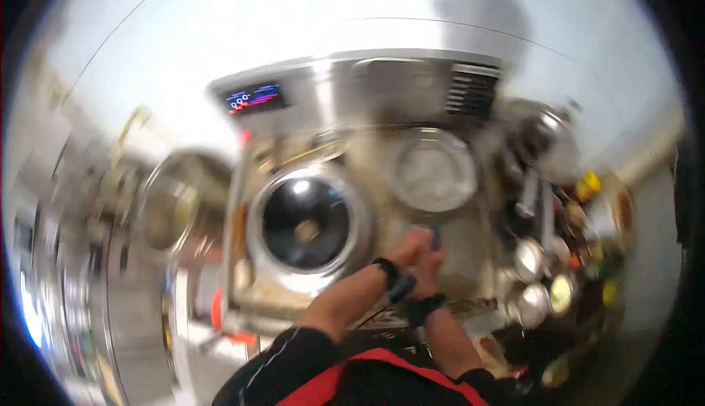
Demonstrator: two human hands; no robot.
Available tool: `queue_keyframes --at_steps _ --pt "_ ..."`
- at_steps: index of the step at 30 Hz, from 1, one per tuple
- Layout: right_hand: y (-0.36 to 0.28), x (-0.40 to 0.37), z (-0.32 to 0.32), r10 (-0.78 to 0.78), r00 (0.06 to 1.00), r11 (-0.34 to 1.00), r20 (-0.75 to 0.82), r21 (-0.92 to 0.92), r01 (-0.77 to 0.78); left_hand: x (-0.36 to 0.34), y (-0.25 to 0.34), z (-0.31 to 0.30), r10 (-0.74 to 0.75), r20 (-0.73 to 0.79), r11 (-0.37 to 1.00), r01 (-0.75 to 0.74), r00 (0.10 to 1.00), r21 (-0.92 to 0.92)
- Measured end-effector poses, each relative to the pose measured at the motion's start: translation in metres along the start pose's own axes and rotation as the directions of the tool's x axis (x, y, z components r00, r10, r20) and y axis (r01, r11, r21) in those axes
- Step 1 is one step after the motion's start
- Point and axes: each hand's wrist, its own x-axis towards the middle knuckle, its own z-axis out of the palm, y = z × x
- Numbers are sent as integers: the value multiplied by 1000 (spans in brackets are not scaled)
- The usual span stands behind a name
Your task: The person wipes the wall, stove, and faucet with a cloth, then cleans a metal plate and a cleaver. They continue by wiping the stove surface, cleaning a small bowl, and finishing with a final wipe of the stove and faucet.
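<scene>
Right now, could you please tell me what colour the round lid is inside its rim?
The lid looks black there, best seen in the head view.

Lid [290, 215] on pot [256, 222], round dish [435, 171] to its right (display panel [255, 98] behind pot).

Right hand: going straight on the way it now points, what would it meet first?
Setting aside the left hand and dark item close against it, the right hand would likely meet the near rim of the round metal pan; blur leaves depth unclear.
</scene>
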Motion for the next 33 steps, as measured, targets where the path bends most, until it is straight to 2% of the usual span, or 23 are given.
queue_keyframes --at_steps 1,2,5,7,8,9,10,11,12,13,14,17,18,20,21,22,25,26,28,29,30,32,33 --pt "10 6 -16 112 993 992 42 49 -114 -11 -5 6 -44 17 931 47 999 -362" --pt "-27 0 -24 182 965 957 190 193 -218 -12 -20 29 0 -88 946 -29 996 -322" --pt "-3 14 -73 263 908 956 324 39 -291 -15 -38 68 91 -236 986 -122 967 -118" --pt "-18 12 -81 543 826 839 152 -109 -532 -17 -50 73 57 -384 853 -245 922 -461" --pt "-33 2 -81 539 827 842 160 -123 -525 -20 -54 69 40 -433 777 -301 900 -554" --pt "-57 -20 -76 196 911 942 364 -329 -71 -26 -50 51 -208 -267 270 -207 941 -940" --pt "-70 -41 -70 -109 791 818 601 -398 416 -31 -49 42 -290 21 -366 -90 957 -926" --pt "-74 -55 -55 -118 787 811 606 -399 429 -37 -50 43 -282 12 -371 -98 959 -924" --pt "-76 -65 -33 -353 780 771 516 -311 555 -42 -52 47 -341 -245 93 -226 908 -970" --pt "-72 -66 -25 -465 755 737 463 -270 619 -47 -51 47 -283 -492 536 -289 824 -793" --pt "-67 -67 -17 -568 717 690 403 -241 682 -48 -47 46 -280 -497 529 -299 821 -794" --pt "-51 -56 -9 -377 866 713 330 -493 498 -54 -33 44 -24 -254 614 -186 967 -767" --pt "-57 -47 -4 -384 864 709 326 -496 502 -57 -32 45 27 -304 406 -288 952 -867" --pt "-78 -28 -15 -43 988 799 148 -588 123 -69 -22 61 118 -376 -83 -369 919 -926" --pt "-56 -14 -33 150 967 955 208 -285 -87 -73 -21 60 98 -231 313 -250 968 -916" --pt "-44 -3 -49 174 953 972 248 -196 -127 -82 -20 46 111 -158 454 -191 981 -870" --pt "-25 -1 -71 -23 906 992 423 -103 74 -101 -7 -5 22 -19 430 -27 1000 -903" --pt "-23 -7 -77 60 879 998 474 -47 -43 -83 -15 4 64 -96 171 -106 993 -980" --pt "-37 -25 -76 491 637 765 594 56 -642 -77 -23 -7 4 -113 -8 -113 994 -994" --pt "-43 -40 -71 476 560 704 678 88 -705 -78 -23 -11 -25 -143 -101 -145 989 -984" --pt "-48 -55 -64 442 475 634 760 109 -765 -81 -27 -8 -7 -123 -96 -123 992 -988" --pt "-56 -73 -55 435 493 558 753 204 -804 -83 -31 -3 84 -232 365 -246 969 -898" --pt "-60 -79 -51 429 490 473 759 273 -837 -83 -27 0 48 -256 354 -256 966 -900"
